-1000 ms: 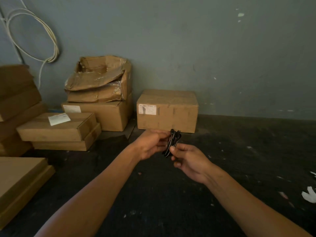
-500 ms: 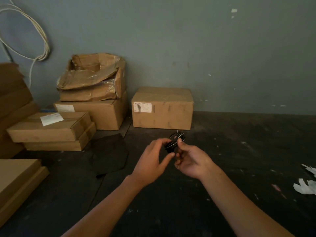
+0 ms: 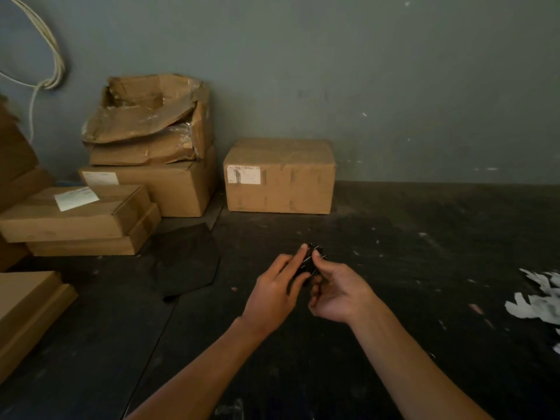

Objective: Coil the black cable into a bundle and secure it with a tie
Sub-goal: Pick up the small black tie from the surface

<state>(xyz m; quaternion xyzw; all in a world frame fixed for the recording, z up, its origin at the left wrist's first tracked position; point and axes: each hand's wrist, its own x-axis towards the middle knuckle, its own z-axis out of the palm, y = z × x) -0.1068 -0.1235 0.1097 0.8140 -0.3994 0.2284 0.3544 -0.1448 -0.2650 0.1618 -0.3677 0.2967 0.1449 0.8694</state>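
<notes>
Both hands on the little bundle, mid-air over the dark floor

Small coiled black cable bundle sits pinched between left hand fingertips and right hand thumb, poking out above both grips.

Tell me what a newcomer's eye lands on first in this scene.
First, the two hands meeting at centre, the left hand and right hand pinching a small black cable bundle above the dark floor. Next, the crushed cardboard box atop the stack on the left against the grey wall, with a sealed labelled box beside it. White paper scraps lie at the right edge.
</notes>
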